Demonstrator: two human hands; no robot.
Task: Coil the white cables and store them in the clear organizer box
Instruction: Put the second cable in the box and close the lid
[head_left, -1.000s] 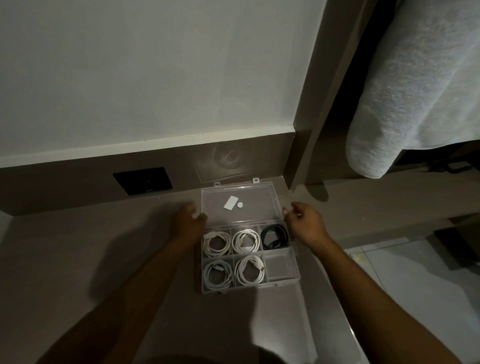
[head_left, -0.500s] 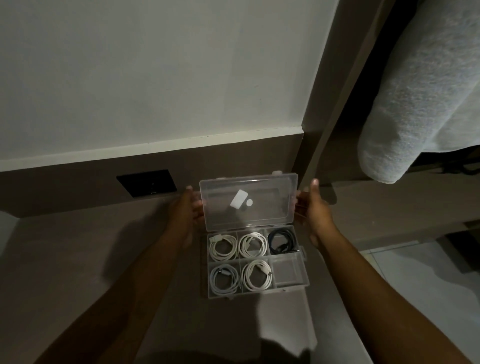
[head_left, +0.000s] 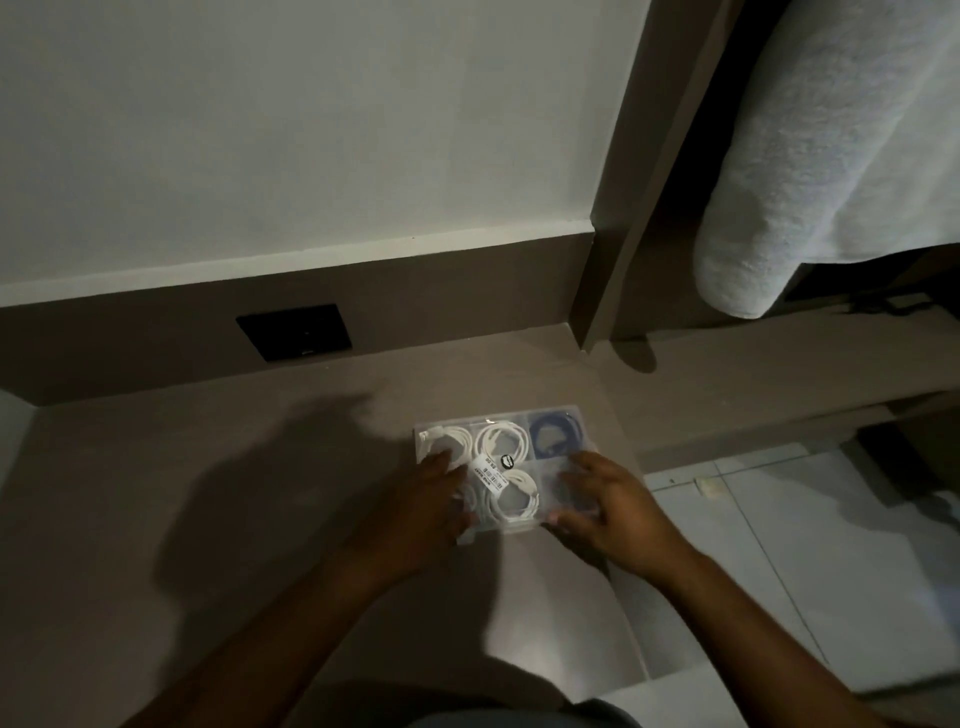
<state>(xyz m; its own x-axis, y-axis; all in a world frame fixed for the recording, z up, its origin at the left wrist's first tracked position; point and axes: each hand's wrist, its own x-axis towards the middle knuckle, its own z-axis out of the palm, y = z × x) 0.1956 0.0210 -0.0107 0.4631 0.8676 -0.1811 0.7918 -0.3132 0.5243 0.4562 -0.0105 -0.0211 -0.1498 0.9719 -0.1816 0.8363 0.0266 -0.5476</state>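
The clear organizer box (head_left: 511, 423) lies flat on the brown counter with its lid down. Through the lid I see several coiled white cables (head_left: 501, 441) and one dark coiled cable (head_left: 556, 434) in the back right compartment. A white label sticker (head_left: 488, 470) sits on the lid. My left hand (head_left: 415, 512) rests on the front left of the lid, fingers spread. My right hand (head_left: 605, 506) presses on the front right part of the lid, fingers spread over the box's front edge.
A black wall socket plate (head_left: 293, 332) sits on the brown backsplash behind the counter. A grey-white towel (head_left: 810, 156) hangs at the upper right. The counter's edge runs just right of the box, with pale floor tiles (head_left: 779, 545) below.
The lid, held upright by both hands half a second ago, has swung down onto the box. Both hands moved from the lid's sides to its top near the front.
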